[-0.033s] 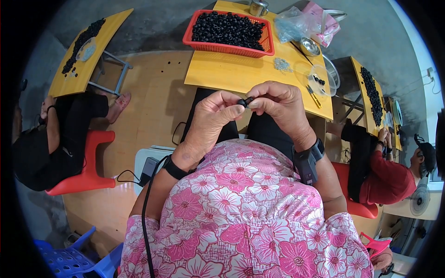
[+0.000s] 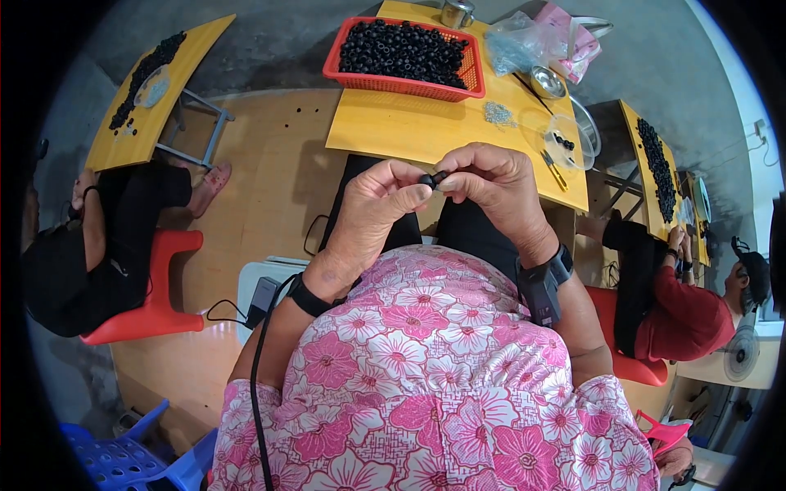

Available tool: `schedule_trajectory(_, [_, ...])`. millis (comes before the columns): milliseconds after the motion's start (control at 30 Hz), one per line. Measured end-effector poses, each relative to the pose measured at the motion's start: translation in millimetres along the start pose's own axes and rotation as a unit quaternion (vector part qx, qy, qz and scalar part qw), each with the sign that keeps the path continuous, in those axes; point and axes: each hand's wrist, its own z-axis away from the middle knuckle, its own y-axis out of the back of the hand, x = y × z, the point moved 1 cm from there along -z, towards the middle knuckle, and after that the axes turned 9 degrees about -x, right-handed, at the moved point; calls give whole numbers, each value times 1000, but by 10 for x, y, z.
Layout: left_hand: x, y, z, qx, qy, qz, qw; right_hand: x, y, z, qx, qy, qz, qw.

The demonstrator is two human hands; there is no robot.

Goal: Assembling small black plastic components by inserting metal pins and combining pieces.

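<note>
Just off the near edge of the yellow table, my two hands meet over my lap. Between thumb and fingers my left hand pinches a small round black piece. A dark end beside it sits in the pinch of my right hand. Whether these are one piece or two joined ones I cannot tell, as fingertips cover much of them. Beyond my hands stands a red plastic basket heaped with small black ring-like parts. A little pile of tiny clear pieces lies on the table.
On the yellow table lie a yellow-handled cutter, a clear bowl holding black parts, a metal bowl, a metal cup and plastic bags. Co-workers sit at tables left and right.
</note>
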Motion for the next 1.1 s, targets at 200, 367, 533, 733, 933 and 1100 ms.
schedule_trajectory(200, [-5,43,30,2,6,1,1000,12,-36,-3,-14,10,-24,1000])
schedule_trajectory(367, [-12,59,35,-11,14,-3,1000,150,-67,3,-6,-11,-136,991])
schedule_trajectory(533, [-8,53,44,-5,1,-27,1000,186,-84,7,4,-6,-129,992])
schedule_trajectory(733, [-10,40,35,5,0,-45,999,198,-81,12,13,11,-91,996])
schedule_trajectory(933, [3,39,38,5,3,-66,998,181,-98,23,21,24,-60,998])
schedule_trajectory(1100, [-22,58,54,14,6,-55,998,203,-142,33,44,55,-11,997])
